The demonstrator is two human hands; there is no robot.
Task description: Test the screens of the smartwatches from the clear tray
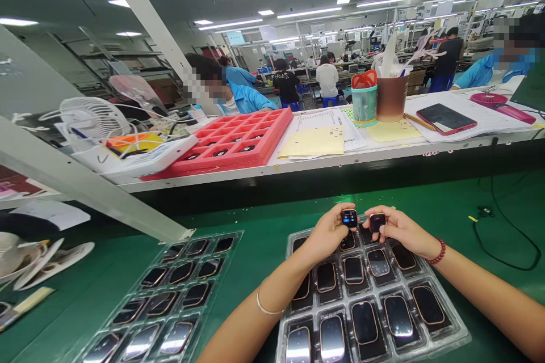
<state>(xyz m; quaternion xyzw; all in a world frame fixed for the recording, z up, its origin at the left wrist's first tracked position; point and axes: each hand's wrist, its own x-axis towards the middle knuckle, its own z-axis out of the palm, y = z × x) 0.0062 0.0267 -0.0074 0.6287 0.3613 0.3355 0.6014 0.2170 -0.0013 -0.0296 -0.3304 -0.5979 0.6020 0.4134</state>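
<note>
My left hand (pixel 331 232) is closed on a square watch (pixel 349 218) whose screen is lit with small icons. Just to its right, my right hand (pixel 398 228) grips a second watch (pixel 377 222) with a dark screen. Both watches are held apart, above the far edge of a clear plastic tray (pixel 340 307). Rows of dark-screened watches, such as one near the front (pixel 364 322), lie in the tray's compartments. Another clear tray (pixel 200 317) with several watches rests on the green table to the left.
Beyond the table, a raised shelf (pixel 221 177) holds a red foam tray (pixel 279 136), a white fan (pixel 91 116), cups (pixel 364 103) and a phone (pixel 447 118). A slanted white post (pixel 128 204) stands left. A black cable (pixel 502 255) lies right. People in blue sit beyond the shelf.
</note>
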